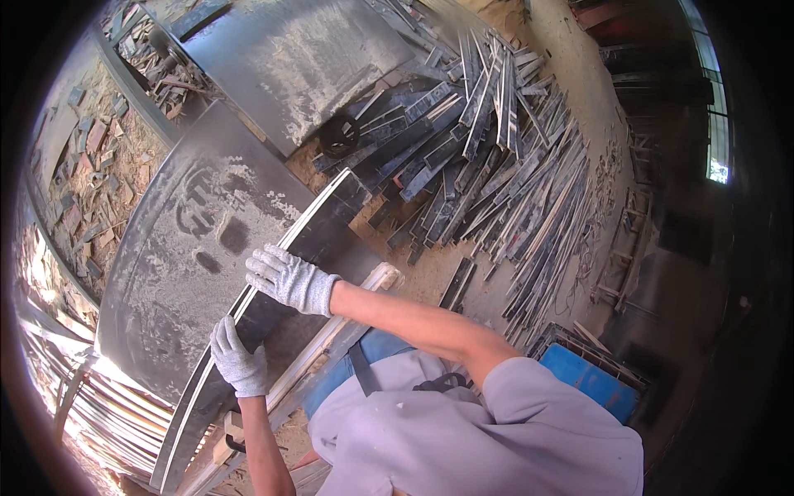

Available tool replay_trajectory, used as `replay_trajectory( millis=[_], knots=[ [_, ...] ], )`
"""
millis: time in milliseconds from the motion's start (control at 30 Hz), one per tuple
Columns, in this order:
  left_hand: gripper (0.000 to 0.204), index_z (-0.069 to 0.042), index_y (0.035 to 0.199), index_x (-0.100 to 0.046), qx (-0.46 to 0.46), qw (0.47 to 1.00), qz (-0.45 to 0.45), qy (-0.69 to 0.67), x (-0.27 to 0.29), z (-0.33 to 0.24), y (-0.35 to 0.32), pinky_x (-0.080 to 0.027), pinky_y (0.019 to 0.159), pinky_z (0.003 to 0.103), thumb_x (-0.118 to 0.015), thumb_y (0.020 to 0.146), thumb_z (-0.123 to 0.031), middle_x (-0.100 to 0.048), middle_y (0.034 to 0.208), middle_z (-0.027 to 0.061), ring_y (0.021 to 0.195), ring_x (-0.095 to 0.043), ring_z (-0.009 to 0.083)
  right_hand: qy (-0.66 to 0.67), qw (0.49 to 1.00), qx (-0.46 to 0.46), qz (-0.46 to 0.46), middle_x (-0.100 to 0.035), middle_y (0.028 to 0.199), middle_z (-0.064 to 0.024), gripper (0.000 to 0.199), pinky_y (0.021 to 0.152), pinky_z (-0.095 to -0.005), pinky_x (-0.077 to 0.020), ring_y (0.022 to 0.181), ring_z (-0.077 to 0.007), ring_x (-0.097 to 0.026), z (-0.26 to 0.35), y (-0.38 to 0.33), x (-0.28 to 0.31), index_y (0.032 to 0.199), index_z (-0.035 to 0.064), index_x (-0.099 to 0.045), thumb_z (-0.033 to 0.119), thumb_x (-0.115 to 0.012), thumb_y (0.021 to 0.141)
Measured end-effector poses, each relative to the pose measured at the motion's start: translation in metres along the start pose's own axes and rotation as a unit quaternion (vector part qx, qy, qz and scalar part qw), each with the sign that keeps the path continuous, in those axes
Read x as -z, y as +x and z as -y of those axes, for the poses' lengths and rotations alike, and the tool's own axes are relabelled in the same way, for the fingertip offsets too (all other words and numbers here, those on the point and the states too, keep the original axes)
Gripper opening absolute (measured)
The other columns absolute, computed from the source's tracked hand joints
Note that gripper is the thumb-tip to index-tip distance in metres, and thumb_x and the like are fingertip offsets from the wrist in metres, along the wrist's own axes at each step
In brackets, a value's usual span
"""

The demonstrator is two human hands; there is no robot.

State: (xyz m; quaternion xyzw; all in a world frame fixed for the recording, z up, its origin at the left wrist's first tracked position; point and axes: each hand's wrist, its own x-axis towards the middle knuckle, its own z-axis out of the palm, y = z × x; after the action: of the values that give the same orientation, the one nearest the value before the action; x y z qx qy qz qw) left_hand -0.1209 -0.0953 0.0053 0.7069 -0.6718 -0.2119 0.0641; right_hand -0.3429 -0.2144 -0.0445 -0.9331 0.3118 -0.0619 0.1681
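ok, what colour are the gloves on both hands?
Speckled grey-white knit on the left hand and right hand; head view.

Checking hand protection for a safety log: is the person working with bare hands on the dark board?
No, both the left hand and the right hand wear grey knit gloves while pressing on the dark board.

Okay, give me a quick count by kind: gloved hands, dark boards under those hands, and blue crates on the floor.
Gloved hands: 2, the left hand and the right hand
Dark board under both hands: 1
Blue crate: 1
Total: 4
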Motion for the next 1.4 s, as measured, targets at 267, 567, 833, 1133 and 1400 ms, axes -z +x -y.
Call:
replay_trajectory(
  millis=[267, 567, 833, 1133, 1400],
  knots=[
    [0.095, -0.009, 0.148, -0.046, 0.005, 0.999, 0.051, 0.011, 0.013, -0.006, 0.021, -0.046, 0.105, 0.053, -0.084, 0.061, -0.007, -0.056, 0.131, 0.0182, 0.122, -0.054, 0.0422, 0.019, 0.999, 0.028, -0.039, -0.063, 0.131, -0.014, 0.045, 0.113, -0.0523, -0.04, 0.127, -0.0317, -0.058, -0.051, -0.011, 0.037, 0.133, 0.0074, -0.062, 0.026, -0.059, 0.091],
    [0.094, -0.006, 0.148, -0.044, -0.024, 0.997, 0.061, 0.049, -0.001, -0.004, 0.009, -0.046, 0.104, 0.054, -0.081, 0.062, -0.011, -0.057, 0.128, 0.0193, 0.118, -0.055, 0.0425, 0.018, 0.999, 0.027, -0.017, -0.062, 0.132, -0.012, 0.046, 0.115, -0.0485, -0.0393, 0.128, -0.0275, -0.056, -0.046, -0.032, 0.028, 0.137, 0.0085, -0.06, 0.023, -0.055, 0.094],
    [0.091, -0.005, 0.147, -0.045, -0.026, 0.998, 0.011, 0.053, -0.013, -0.011, -0.014, -0.042, 0.115, 0.056, -0.081, 0.064, -0.012, -0.058, 0.134, 0.0184, 0.129, -0.055, 0.0409, 0.019, 0.999, 0.014, -0.038, -0.061, 0.132, -0.0137, 0.045, 0.111, -0.049, -0.0441, 0.126, -0.0314, -0.058, -0.034, -0.062, 0.031, 0.133, 0.0065, -0.062, 0.023, -0.056, 0.092],
    [0.089, -0.005, 0.142, -0.048, -0.025, 0.998, 0.031, 0.056, -0.019, -0.014, -0.034, -0.039, 0.118, 0.056, -0.087, 0.063, -0.012, -0.06, 0.136, 0.017, 0.132, -0.055, 0.0379, 0.061, 0.997, 0.018, -0.034, -0.062, 0.118, -0.0103, 0.042, 0.098, -0.047, -0.0481, 0.113, -0.0279, -0.061, -0.04, -0.095, 0.048, 0.13, 0.0073, -0.061, 0.024, -0.055, 0.092],
    [0.081, -0.007, 0.135, -0.052, -0.049, 0.997, 0.035, 0.045, -0.019, -0.017, -0.034, -0.045, 0.106, 0.054, -0.087, 0.062, -0.012, -0.06, 0.128, 0.0156, 0.121, -0.058, 0.0382, 0.075, 0.997, 0.008, 0.017, -0.061, 0.132, -0.0112, 0.084, 0.105, -0.0478, -0.0451, 0.124, -0.0298, -0.058, -0.066, -0.126, 0.064, 0.141, 0.0065, -0.058, 0.029, -0.081, 0.064]
  ],
)
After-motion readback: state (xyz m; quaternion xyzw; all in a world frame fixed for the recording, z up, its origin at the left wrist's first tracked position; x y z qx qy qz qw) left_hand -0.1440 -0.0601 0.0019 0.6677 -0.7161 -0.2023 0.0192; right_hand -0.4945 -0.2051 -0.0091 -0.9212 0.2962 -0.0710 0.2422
